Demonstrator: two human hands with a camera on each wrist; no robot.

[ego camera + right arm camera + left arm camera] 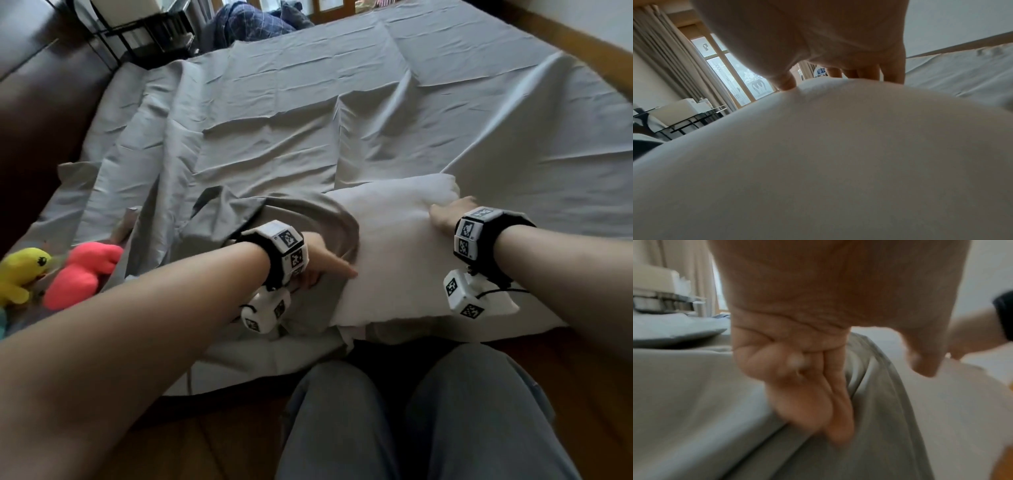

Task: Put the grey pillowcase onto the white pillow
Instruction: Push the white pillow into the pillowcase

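Observation:
The white pillow (394,246) lies across the near edge of the bed. The grey pillowcase (301,212) is bunched at the pillow's left end, its open hem curving round that end. My left hand (322,263) sits at the hem with fingers curled into the grey fabric and one finger pointing at the pillow. In the left wrist view the curled fingers (809,386) grip the pillowcase (694,402) beside the pillow (962,402). My right hand (448,214) presses on the pillow's far right part. Its thumb and fingers (859,71) dent the pillow (818,162).
A creased grey sheet (342,102) covers the bed. A yellow plush toy (20,274) and a pink one (82,274) lie at the left edge. A dark padded panel (41,102) and a black shelf (154,34) stand at the left. My knees (411,411) are against the bed's front.

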